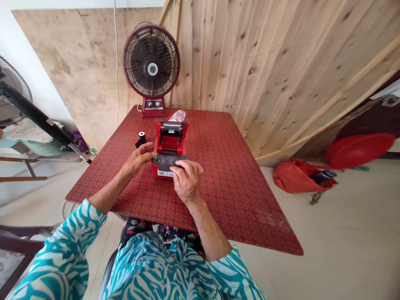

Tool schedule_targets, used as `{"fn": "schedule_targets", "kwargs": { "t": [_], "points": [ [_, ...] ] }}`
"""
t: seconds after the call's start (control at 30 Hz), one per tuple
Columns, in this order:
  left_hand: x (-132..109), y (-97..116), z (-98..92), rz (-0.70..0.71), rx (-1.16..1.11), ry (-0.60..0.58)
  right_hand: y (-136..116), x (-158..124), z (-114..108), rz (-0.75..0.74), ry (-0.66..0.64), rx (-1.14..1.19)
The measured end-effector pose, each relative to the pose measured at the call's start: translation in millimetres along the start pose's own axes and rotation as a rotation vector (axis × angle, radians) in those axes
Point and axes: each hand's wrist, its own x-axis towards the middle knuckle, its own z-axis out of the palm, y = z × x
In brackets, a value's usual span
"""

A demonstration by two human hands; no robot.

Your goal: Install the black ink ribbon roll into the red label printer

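A red thermal receipt printer (170,143) stands on the red patterned table (237,187), its lid open and its inner mechanism showing. My right hand (187,182) lies over a grey flap at the printer's front (165,163), fingers curled on it. My left hand (138,158) reaches in from the left, its fingertips against the printer's left corner. It seems to hold nothing. Just beyond those fingers, a small black roll with a white core (141,138) stands on the table, a dark tail trailing from it.
A plastic bottle (177,116) lies behind the printer. A red desk fan (151,60) stands at the table's far edge, against wood panelling. Left sits a dark stand fan (12,91); right, on the floor, a red bag (300,177) and red basin (358,150).
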Motion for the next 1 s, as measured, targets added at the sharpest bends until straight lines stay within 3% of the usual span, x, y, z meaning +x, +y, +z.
{"fn": "schedule_targets", "kwargs": {
  "t": [0.37, 0.63, 0.7, 0.83, 0.9, 1.0],
  "points": [
    [-5.1, 15.3, 6.8, -0.085, -0.006, 0.001, -1.6, -1.8, 0.0, -0.001, 0.008, 0.003],
    [-4.2, 10.7, 3.0, -0.081, 0.021, -0.005, -2.0, -1.8, -0.4, 0.001, 0.019, 0.001],
    [2.4, 14.0, -2.3, -0.021, 0.032, 0.036, -1.9, -2.0, -0.5, 0.002, 0.016, 0.009],
    [24.6, 36.3, -13.0, 0.252, 0.070, 0.166, -1.6, -2.4, -0.3, 0.006, 0.014, 0.017],
    [34.7, 49.6, -13.8, 0.339, 0.091, 0.159, -1.4, -2.7, -0.5, 0.009, 0.009, 0.016],
    [43.5, 62.8, -6.9, 0.362, 0.126, 0.104, -1.1, -3.0, -0.6, 0.005, 0.002, 0.017]
  ]
}}
